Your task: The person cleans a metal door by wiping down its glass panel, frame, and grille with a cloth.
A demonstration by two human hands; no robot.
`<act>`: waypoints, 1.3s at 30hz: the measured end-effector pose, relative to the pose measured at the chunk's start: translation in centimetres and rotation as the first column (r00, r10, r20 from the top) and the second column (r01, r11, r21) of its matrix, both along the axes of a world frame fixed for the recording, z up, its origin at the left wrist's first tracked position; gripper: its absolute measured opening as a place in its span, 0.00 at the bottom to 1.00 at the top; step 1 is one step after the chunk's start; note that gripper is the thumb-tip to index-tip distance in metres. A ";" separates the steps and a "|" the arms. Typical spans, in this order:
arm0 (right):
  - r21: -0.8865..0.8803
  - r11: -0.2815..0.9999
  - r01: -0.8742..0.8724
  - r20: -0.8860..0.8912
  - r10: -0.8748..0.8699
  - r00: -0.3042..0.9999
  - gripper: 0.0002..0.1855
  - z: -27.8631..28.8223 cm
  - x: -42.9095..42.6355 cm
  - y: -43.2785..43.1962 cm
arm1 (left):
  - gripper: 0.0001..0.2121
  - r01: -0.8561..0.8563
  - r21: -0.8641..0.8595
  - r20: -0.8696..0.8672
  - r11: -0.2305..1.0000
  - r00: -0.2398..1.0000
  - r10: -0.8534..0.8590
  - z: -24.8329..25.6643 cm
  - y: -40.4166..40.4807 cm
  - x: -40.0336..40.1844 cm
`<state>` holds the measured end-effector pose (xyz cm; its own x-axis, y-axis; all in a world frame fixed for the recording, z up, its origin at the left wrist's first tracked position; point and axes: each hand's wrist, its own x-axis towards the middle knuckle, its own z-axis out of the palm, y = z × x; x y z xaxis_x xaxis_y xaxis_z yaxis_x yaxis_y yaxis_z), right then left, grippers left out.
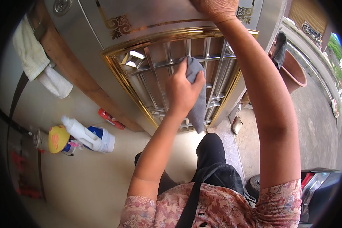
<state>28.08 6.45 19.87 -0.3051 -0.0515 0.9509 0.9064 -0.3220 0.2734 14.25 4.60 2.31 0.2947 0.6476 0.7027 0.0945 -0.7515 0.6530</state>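
My left hand (182, 88) grips a grey cloth (198, 108) between thumb and fingers, with its lower end hanging in a point. The cloth lies against the silver metal bars of a grille (168, 64) in the lower part of a metal door (165, 11). A shiny gold-coloured frame (131, 97) surrounds the grille. Further up, my right hand (219, 8) is by the door's upper panel, partly cut off by the top edge of the view. Its fingers are hidden, so whether it holds anything cannot be told.
White towels (31, 54) hang beside a wooden post (74, 71) at left. Below are a red can (111, 119), a white bottle (81, 134) and a yellow-lidded container (58, 139). Outside, a dark cloth (279, 51) drapes over a brown bucket (295, 71); a shoe (237, 125) lies near the threshold.
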 end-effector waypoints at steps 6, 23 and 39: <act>0.008 1.000 -0.023 0.005 0.023 1.000 0.29 0.1 0.0 -0.1 | 0.23 -0.245 0.333 -0.331 0.910 0.874 0.356 1.1 -0.8 2.1; -0.037 0.999 -0.013 -0.002 0.013 1.000 0.30 0.0 0.6 0.3 | 0.22 -0.175 0.135 -0.499 0.975 0.838 0.220 2.5 -2.3 7.0; -0.002 0.997 -0.072 0.017 0.072 0.997 0.30 0.0 0.4 0.6 | 0.15 -0.005 0.372 -0.439 0.928 0.880 0.181 2.0 -2.2 11.4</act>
